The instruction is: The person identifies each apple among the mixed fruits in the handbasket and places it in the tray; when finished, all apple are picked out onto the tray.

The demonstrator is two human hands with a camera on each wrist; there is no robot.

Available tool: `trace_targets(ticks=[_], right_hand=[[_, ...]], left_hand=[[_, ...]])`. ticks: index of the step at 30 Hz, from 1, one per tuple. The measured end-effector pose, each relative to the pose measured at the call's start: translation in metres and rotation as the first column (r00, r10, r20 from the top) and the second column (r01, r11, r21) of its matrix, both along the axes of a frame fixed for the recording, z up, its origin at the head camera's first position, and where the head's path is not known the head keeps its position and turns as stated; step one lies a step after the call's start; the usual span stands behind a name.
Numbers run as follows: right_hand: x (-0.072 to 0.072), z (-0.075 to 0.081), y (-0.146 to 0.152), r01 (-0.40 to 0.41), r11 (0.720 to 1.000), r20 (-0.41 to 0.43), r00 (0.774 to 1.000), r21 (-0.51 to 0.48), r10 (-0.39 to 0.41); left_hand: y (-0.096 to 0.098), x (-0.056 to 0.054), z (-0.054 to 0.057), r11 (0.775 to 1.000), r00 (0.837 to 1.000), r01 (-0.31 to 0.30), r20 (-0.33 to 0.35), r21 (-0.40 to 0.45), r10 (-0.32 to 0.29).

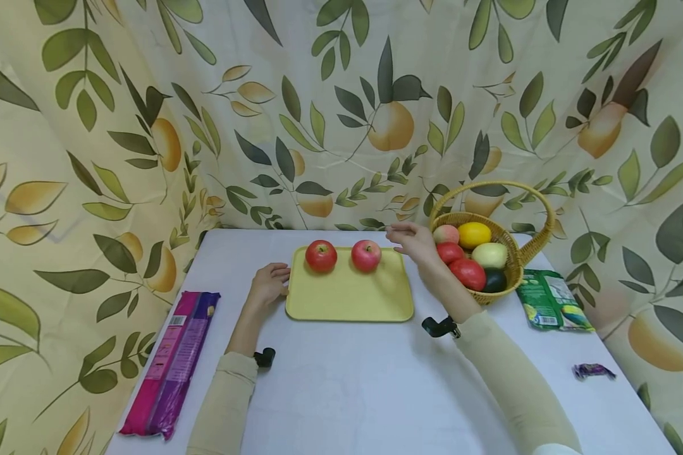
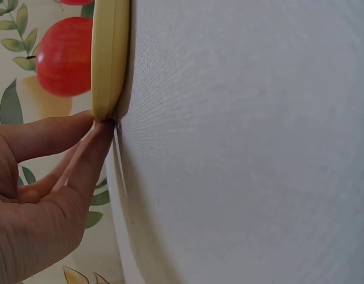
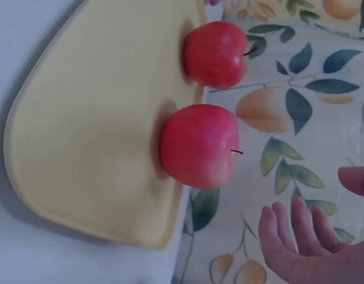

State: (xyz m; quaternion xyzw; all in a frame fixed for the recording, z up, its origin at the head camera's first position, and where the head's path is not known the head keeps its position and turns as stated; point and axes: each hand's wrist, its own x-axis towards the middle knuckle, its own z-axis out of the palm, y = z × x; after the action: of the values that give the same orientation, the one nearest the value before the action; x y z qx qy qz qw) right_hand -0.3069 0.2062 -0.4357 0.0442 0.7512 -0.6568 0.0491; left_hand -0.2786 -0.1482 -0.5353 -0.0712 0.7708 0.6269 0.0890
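Observation:
Two red apples, a left one [image 1: 321, 256] and a right one [image 1: 366, 256], sit side by side toward the far edge of a yellow tray [image 1: 347, 303]. At the tray's left side, my left hand [image 1: 269, 284] pinches the rim between thumb and fingertips; the left wrist view shows the thumb [image 2: 58, 133] and fingers meeting at the edge. My right hand [image 1: 414, 243] is raised beyond the tray's far right corner, beside the basket, holding nothing. Its fingers [image 3: 303, 228] are spread and loosely bent, apart from the apples in the right wrist view.
A wicker basket [image 1: 515, 253] of several fruits, including a yellow lemon [image 1: 475, 234], stands right of my right hand. Beyond my right forearm lie a green packet [image 1: 553, 300] and a small purple wrapped candy [image 1: 594, 371]. A long pink-purple package [image 1: 171, 363] lies at the left table edge.

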Motion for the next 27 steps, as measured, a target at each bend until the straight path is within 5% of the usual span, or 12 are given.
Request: trace_targets(ticks=[27], right_hand=[[0.044,0.029,0.093,0.055,0.998,-0.062,0.997,-0.004,-0.055]], left_hand=[[0.0,0.003,0.001,1.0,1.0,0.013,0.002,-0.019,-0.013]])
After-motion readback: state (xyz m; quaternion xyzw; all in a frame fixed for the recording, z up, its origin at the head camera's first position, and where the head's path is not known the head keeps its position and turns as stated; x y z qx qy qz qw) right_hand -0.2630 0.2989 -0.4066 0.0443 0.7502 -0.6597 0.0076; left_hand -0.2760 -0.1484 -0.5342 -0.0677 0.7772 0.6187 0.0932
